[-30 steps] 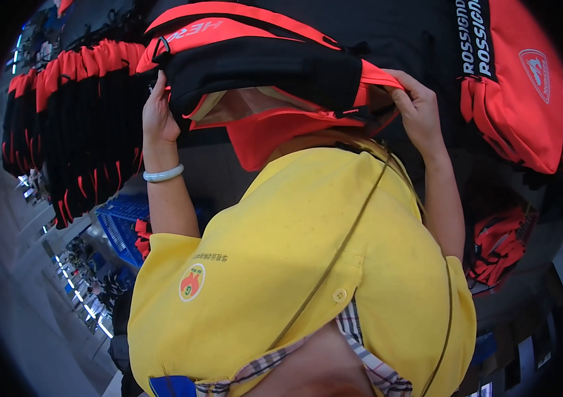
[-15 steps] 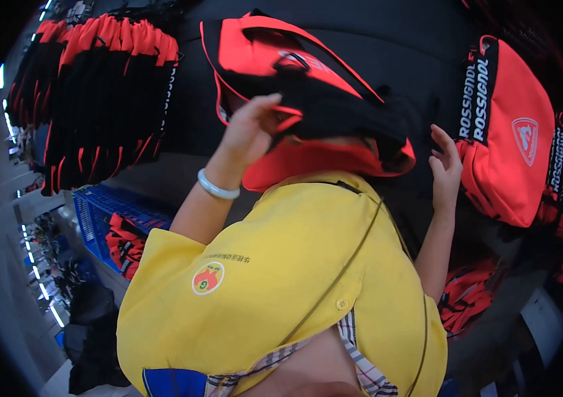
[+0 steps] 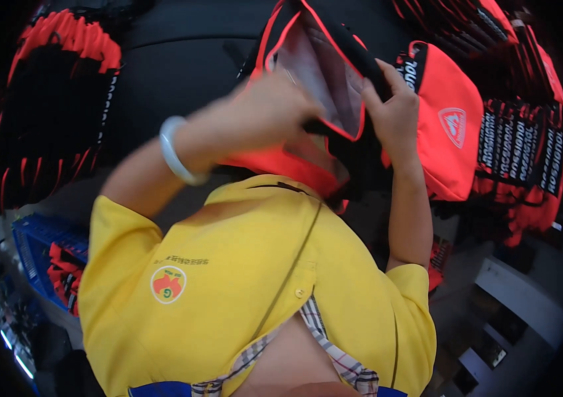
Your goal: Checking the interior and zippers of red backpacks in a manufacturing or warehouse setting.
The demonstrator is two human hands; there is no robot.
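A red and black bag lies on the dark table before me, its mouth gaping to show a pale grey lining. Red trim edges the opening. My right hand grips the black edge on the right side of the mouth, thumb on one face and fingers on the other. Over the near left side of the mouth is my left hand, with a pale bangle on its wrist. It is blurred by motion, and its fingertips are at the black lower edge; whether they pinch it does not show.
On the right lies another red bag with a white shield emblem, beside a stack of black and red bags. A pile of black and red pieces stands at the left. Below it is a blue crate with red pieces inside.
The bag has been turned, so its open mouth now faces up toward me. My right hand, previously apart from it, has taken hold of its edge. My left hand has moved across the mouth.
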